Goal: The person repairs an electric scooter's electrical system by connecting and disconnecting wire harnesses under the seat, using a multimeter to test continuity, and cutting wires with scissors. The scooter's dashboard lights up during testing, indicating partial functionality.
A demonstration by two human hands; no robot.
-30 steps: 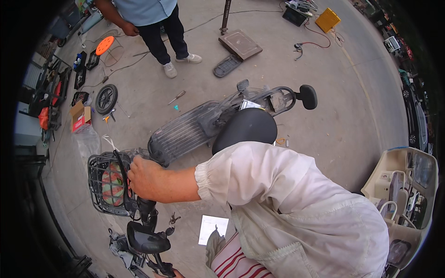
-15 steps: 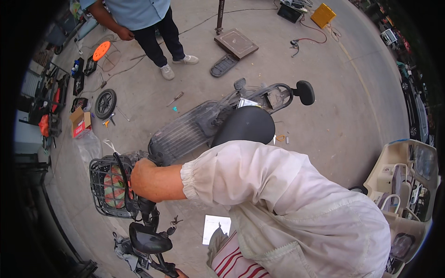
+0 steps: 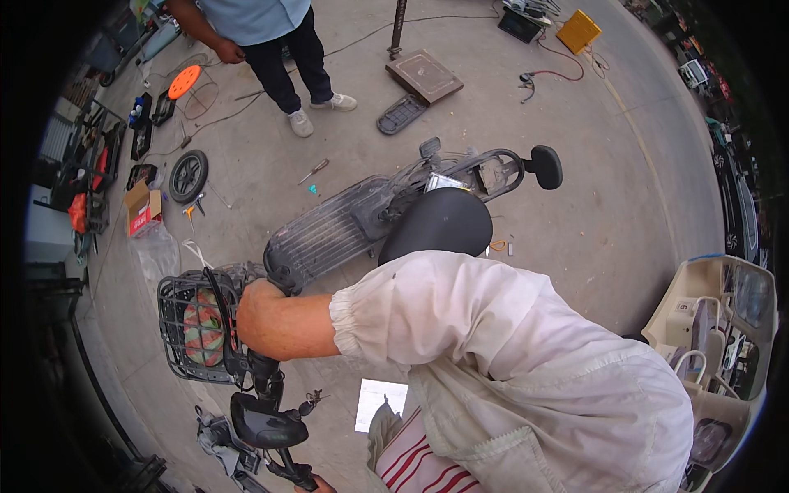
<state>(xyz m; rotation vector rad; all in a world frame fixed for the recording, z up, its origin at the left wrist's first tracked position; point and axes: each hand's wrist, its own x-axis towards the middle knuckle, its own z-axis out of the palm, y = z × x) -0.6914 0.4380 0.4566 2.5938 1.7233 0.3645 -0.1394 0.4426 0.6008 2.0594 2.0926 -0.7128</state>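
Observation:
My right hand (image 3: 261, 316) is closed round one end of the black handlebar (image 3: 265, 376) of an electric scooter; the back of the hand hides most of its fingers. At the lower edge, my left hand (image 3: 322, 485) shows only in part, closed on the other end of the bar. A black rounded housing (image 3: 267, 421) sits between the hands, with keys (image 3: 312, 403) beside it. Next to my right hand, a black wire basket (image 3: 174, 329) holds a red and green patterned bundle (image 3: 204, 329). The scooter's ribbed footboard (image 3: 329, 228) and black seat (image 3: 440, 223) extend to the right.
A person (image 3: 283, 49) stands beyond the scooter. A loose wheel (image 3: 188, 176), a screwdriver (image 3: 314, 170) and an open cardboard box (image 3: 143, 205) lie on the ground. White paper (image 3: 380, 403) lies near me. A beige vehicle body (image 3: 670, 308) stands at the right.
The view has shifted slightly, and the keys hang a little differently. Both hands keep their hold on the handlebar.

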